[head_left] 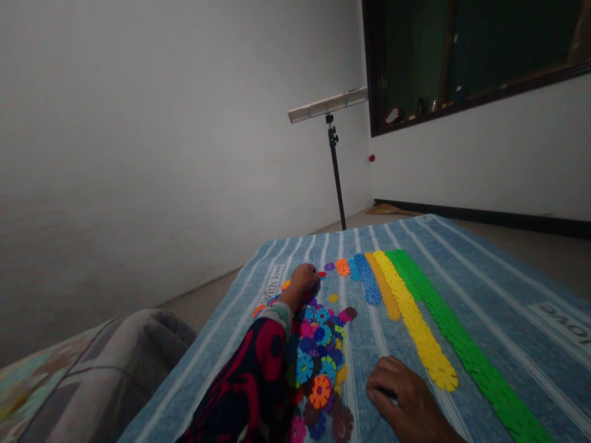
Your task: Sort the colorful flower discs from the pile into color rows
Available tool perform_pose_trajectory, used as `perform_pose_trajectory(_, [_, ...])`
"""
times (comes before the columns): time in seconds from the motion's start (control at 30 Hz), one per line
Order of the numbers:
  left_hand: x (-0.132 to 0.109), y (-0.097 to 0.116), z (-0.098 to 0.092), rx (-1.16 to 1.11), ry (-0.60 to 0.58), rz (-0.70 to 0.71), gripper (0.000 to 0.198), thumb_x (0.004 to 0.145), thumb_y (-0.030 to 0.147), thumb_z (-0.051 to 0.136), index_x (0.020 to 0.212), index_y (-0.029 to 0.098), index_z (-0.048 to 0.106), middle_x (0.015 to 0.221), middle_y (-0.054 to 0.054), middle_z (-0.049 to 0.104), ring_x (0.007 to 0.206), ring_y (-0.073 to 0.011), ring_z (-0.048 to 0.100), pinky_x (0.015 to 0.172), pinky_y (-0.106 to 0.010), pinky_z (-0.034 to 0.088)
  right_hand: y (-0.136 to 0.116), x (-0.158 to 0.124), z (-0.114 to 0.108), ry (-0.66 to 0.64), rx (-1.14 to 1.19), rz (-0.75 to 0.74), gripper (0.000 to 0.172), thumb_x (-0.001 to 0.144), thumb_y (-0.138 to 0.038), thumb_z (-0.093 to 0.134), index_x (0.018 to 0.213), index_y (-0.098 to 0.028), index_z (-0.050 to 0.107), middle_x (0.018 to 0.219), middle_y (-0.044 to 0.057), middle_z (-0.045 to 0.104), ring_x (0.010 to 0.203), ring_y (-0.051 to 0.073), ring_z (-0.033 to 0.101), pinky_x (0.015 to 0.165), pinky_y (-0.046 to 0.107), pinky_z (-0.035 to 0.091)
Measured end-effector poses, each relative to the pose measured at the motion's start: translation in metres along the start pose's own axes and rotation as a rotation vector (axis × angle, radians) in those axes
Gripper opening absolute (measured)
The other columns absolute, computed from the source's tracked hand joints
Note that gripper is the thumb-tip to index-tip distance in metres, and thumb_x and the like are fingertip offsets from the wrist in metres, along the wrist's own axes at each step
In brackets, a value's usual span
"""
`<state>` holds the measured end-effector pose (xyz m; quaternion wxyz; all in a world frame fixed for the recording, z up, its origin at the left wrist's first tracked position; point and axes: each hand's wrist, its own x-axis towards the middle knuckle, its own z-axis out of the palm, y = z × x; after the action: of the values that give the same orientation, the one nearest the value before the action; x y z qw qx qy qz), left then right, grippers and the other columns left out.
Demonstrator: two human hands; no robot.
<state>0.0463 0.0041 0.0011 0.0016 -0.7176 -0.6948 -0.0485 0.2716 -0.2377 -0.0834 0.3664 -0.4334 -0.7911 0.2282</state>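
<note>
My left hand reaches out over a blue striped cloth, fingers curled down at the far edge of a loose heap of coloured plastic discs. What its fingers hold, if anything, I cannot make out. My right hand rests knuckles up on the cloth just right of the heap, fingers bent under. Beyond the heap, discs lie sorted in rows by colour: green, yellow, orange, blue. A small orange patch and a purple disc lie near my left hand.
A grey cushion lies at the lower left beside the cloth. A black light stand with a white bar stands by the wall behind. A dark framed window is at the upper right.
</note>
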Motion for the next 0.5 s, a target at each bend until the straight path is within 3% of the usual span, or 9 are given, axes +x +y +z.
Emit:
perform_pose_trajectory(0.17, [0.006,0.004,0.006,-0.024,-0.045,-0.028,0.027,0.079,0.035,0.064,0.092,0.017,0.078,0.101,-0.014,0.076,0.096,-0.0242,0.069,0.073,-0.024,0.047,0.003,0.0,0.0,0.001,-0.021,-0.035,0.019,0.085,-0.014,0.053,0.071,-0.019,0.065,0.073,0.002,0.064,0.076,0.014,0.061,0.07,0.026,0.045])
perform_pose_trajectory(0.5, [0.013,0.0,0.006,-0.167,-0.083,-0.077,0.017,0.069,0.022,0.07,0.081,0.012,0.077,0.079,-0.01,0.075,0.074,-0.0192,0.068,0.061,-0.022,0.046,0.003,-0.001,0.003,0.028,-0.019,-0.035,0.019,0.085,-0.013,0.053,0.07,-0.019,0.064,0.072,0.001,0.064,0.075,0.014,0.06,0.069,0.026,0.043])
